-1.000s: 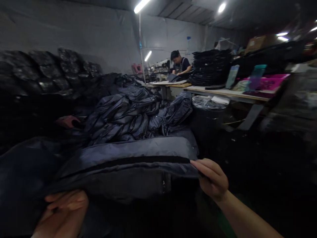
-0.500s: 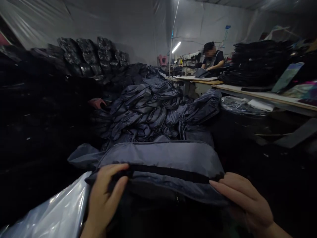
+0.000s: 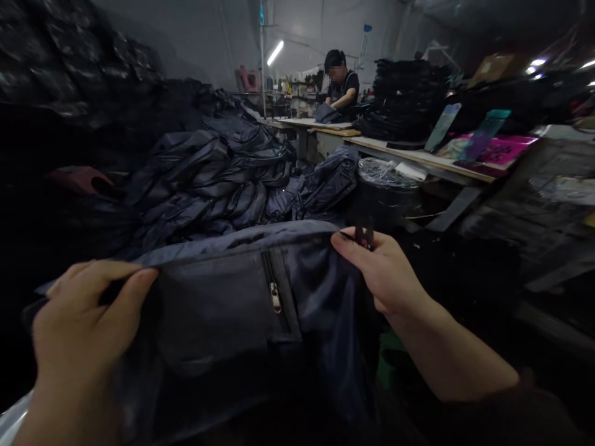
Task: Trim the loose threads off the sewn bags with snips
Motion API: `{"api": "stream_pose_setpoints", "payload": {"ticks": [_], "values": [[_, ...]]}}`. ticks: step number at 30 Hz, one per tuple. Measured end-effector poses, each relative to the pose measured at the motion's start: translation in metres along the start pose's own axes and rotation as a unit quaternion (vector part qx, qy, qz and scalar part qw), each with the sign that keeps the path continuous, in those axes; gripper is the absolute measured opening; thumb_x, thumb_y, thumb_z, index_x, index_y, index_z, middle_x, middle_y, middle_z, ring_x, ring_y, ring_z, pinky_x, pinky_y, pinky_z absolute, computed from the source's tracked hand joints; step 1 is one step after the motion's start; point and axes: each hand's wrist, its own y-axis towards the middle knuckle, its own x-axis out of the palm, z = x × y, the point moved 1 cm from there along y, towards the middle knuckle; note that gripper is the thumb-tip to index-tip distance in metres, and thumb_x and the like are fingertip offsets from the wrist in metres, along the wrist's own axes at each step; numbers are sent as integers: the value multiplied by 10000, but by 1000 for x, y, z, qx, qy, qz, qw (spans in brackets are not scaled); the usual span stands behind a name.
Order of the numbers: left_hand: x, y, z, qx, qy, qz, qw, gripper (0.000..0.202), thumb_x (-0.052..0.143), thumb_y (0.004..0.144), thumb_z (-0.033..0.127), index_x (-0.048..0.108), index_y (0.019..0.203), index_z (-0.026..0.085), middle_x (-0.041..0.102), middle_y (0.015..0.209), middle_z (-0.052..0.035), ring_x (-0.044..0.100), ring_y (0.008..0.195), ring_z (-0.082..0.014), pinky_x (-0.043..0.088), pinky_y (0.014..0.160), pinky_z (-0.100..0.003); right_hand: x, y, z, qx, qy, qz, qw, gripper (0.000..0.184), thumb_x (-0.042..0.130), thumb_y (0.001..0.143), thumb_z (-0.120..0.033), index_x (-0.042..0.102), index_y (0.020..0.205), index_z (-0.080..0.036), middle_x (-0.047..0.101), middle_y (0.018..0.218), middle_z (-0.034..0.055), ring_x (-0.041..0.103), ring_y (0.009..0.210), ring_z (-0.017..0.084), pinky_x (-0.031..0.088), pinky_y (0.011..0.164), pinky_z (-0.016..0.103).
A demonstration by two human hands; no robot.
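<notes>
Both my hands hold up a dark grey nylon bag point(image 3: 223, 310) by its top edge. A zipped pocket runs down its face, with a metal zip pull point(image 3: 276, 298) hanging in it. My left hand point(image 3: 79, 328) grips the bag's left side, fingers across the fabric. My right hand point(image 3: 383, 272) pinches the top edge at the right. Small dark snips point(image 3: 365, 235) seem to stick up from my right hand, though the dim light makes them hard to tell. The bag's lower part fades into shadow.
A large heap of dark nylon bags point(image 3: 209, 179) lies just beyond my hands. Behind it, a person point(image 3: 341, 83) works at a long table point(image 3: 418, 158) with a tall dark stack point(image 3: 404, 102). A plastic-topped bin point(image 3: 385, 173) stands below the table.
The bag has been raised and turned, so its zipped pocket now faces me. Both hands have moved up with it, and the view has shifted.
</notes>
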Motion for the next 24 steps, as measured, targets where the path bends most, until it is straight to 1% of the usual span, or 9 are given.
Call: {"api": "stream_pose_setpoints", "payload": {"ticks": [2, 4, 6, 8, 9, 13, 18, 21, 24], "values": [[20, 14, 0, 1, 65, -53, 996, 278, 497, 814, 440, 635, 911, 218, 627, 1008, -18, 512, 1089, -268, 372, 954, -493, 0, 24, 23, 36, -16, -10, 999, 332, 650, 749, -467, 648, 835, -146, 614, 729, 8, 574, 676, 145, 458, 624, 245], [52, 3, -7, -5, 128, -124, 984, 396, 518, 783, 495, 622, 1017, 193, 596, 1161, -66, 493, 1125, -318, 363, 944, -553, -2, 46, 62, 62, -96, -19, 993, 339, 612, 761, -457, 645, 866, -137, 641, 775, 28, 601, 728, 167, 485, 690, 280], [85, -35, -18, -13, 84, -258, 962, 544, 534, 768, 483, 544, 1176, 123, 583, 1196, -131, 509, 1131, -301, 393, 956, -485, -8, 54, 108, 76, -135, -16, 988, 277, 627, 743, -352, 649, 885, -115, 661, 822, 65, 614, 797, 207, 483, 778, 349], [110, -90, -27, -6, -3, -470, 882, 539, 541, 761, 494, 556, 1195, 176, 583, 1238, -99, 522, 1153, -256, 414, 972, -391, -18, 43, 149, 81, -164, -32, 983, 269, 645, 704, -245, 657, 941, -119, 676, 887, 85, 615, 885, 239, 448, 876, 411], [116, -116, -30, -10, -7, -520, 854, 536, 542, 754, 518, 570, 1195, 214, 554, 1289, -80, 481, 1205, -269, 394, 998, -408, -23, 31, 164, 80, -173, -53, 980, 298, 653, 687, -210, 662, 977, -140, 680, 944, 82, 609, 941, 241, 427, 921, 417], [108, -173, -27, -38, -53, -523, 850, 456, 397, 852, 527, 585, 1193, 291, 492, 1362, -18, 400, 1281, -236, 311, 1069, -420, -44, -30, 180, 61, -176, -169, 968, 265, 576, 782, -217, 684, 1023, -235, 670, 1082, 34, 597, 1040, 198, 424, 972, 361], [97, -174, 10, -32, -136, -511, 848, 360, 498, 834, 445, 616, 1138, 292, 541, 1294, -45, 483, 1189, -236, 376, 1016, -426, -55, -60, 148, -45, -216, -332, 917, 366, 589, 833, -324, 593, 1195, -270, 564, 1264, 41, 516, 1159, 201, 407, 982, 333], [108, -180, 48, -5, -197, -499, 844, 370, 560, 814, 369, 577, 1174, 287, 578, 1202, -50, 517, 1118, -213, 400, 984, -402, -50, -58, 141, -66, -296, -353, 885, 269, 620, 811, -340, 650, 1064, -255, 641, 1060, 40, 611, 916, 180, 472, 800, 284], [122, -183, 85, 9, -217, -461, 860, 413, 631, 761, 350, 567, 1155, 244, 579, 1129, -67, 524, 1056, -220, 429, 929, -392, -41, -56, 138, -55, -308, -320, 894, 140, 612, 815, -333, 664, 841, -206, 622, 785, 14, 581, 699, 145, 448, 657, 250]]}}
